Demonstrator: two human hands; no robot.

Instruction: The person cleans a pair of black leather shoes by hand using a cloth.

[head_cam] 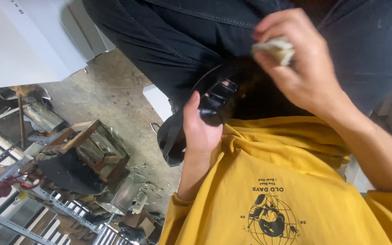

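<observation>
- Left hand (199, 129): positioned near the middle of the head view, forearm rising out of the sleeve of a mustard-yellow cotton shirt (296, 181). The fingers are curled around a small black hard-edged object with glossy facets (216, 102); the thumb points upward along its left side. Grip state: closed around the object.
- Black object: held just above the shirt hem, in front of the dark denim trousers (182, 41). Its exact kind cannot be told.
- Black strap (171, 136): a dark looped band hangs below and to the left of the black object, curving down beside the left wrist. Whether it is attached to the object cannot be told.
- Right hand (300, 63): located at the upper right, above and to the right of the left hand, well apart from it. The fingertips are pinched on a small crumpled off-white cloth or paper wad (275, 47), which protrudes at the left side of the hand. Grip state: narrow, closed on the wad.
- Background, left side: bare grey concrete floor (110, 90), a white flat-sided box or cabinet (23, 41), a worn wooden frame crate (91, 149), and grey slotted-angle metal shelving (5, 181) with mixed clutter.
</observation>
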